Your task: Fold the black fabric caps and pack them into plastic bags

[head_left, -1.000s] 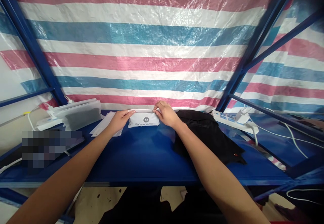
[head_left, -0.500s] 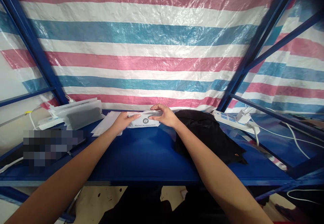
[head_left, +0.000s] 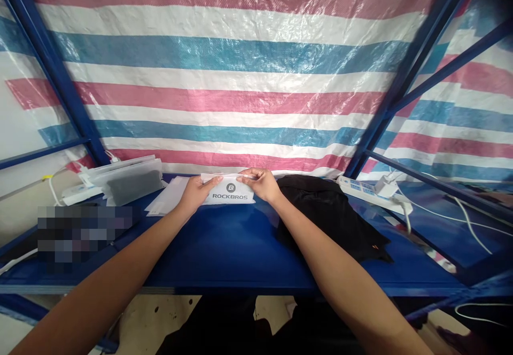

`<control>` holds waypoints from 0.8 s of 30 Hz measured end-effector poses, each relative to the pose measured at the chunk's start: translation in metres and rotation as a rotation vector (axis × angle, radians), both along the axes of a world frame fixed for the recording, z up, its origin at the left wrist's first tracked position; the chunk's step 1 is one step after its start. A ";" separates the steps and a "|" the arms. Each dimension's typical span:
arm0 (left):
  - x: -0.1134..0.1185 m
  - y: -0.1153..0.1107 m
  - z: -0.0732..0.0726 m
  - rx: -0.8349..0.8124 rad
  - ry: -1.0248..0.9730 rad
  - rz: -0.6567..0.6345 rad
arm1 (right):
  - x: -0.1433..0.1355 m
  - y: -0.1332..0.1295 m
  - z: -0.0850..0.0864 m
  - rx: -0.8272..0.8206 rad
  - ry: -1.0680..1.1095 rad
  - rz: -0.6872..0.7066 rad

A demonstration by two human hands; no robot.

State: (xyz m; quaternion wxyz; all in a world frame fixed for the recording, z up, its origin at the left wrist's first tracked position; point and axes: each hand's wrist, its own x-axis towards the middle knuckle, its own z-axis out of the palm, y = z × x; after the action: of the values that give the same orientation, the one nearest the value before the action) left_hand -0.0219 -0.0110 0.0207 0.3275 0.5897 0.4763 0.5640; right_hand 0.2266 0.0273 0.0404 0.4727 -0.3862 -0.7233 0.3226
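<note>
A frosted white plastic bag (head_left: 229,195) with a round grey logo and the word ROCKBROS is held up just over the blue tabletop. My left hand (head_left: 197,190) pinches it near its upper left edge, thumb on the front. At the upper right, my right hand (head_left: 261,182) grips the bag's top edge between thumb and fingers. Whatever is inside the bag cannot be made out. Flat white bags (head_left: 166,197) lie beside and partly behind my left hand. A folded black garment (head_left: 320,205) rests close to my right wrist.
Translucent grey-white sleeves (head_left: 130,181) stand at the back left by a white power strip. Another power strip (head_left: 356,188) with a plugged-in adapter and cables sits at the back right. Blue metal posts (head_left: 385,114) and a striped sheet (head_left: 224,98) close off the back.
My right hand's fingers have closed onto the bag's top edge. The bag's front now faces me more fully, and its printed word is easier to read.
</note>
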 end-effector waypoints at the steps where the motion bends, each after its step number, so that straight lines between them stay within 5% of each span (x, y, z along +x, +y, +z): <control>1: -0.002 -0.002 0.004 0.001 0.012 0.030 | -0.002 -0.003 0.000 0.081 -0.005 -0.034; 4: -0.021 -0.003 0.019 0.021 0.026 0.208 | -0.008 -0.010 -0.005 0.338 -0.046 -0.127; 8: -0.079 0.001 0.034 0.107 0.023 0.566 | -0.013 -0.015 -0.013 0.450 -0.187 -0.127; 14: -0.151 -0.002 0.020 0.106 0.197 0.911 | -0.022 -0.024 -0.017 0.499 -0.398 -0.025; 20: -0.129 -0.028 0.015 0.192 0.634 0.984 | -0.028 -0.036 -0.015 0.476 -0.570 0.048; 24: -0.103 -0.042 0.025 0.425 0.808 0.979 | -0.025 -0.039 -0.005 0.455 -0.841 -0.091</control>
State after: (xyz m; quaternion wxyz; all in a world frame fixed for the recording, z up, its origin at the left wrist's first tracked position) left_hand -0.1245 -0.0533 0.0454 -0.2936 0.5221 0.6527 0.4638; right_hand 0.2015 -0.0116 0.0356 0.2251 -0.4013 -0.8865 -0.0490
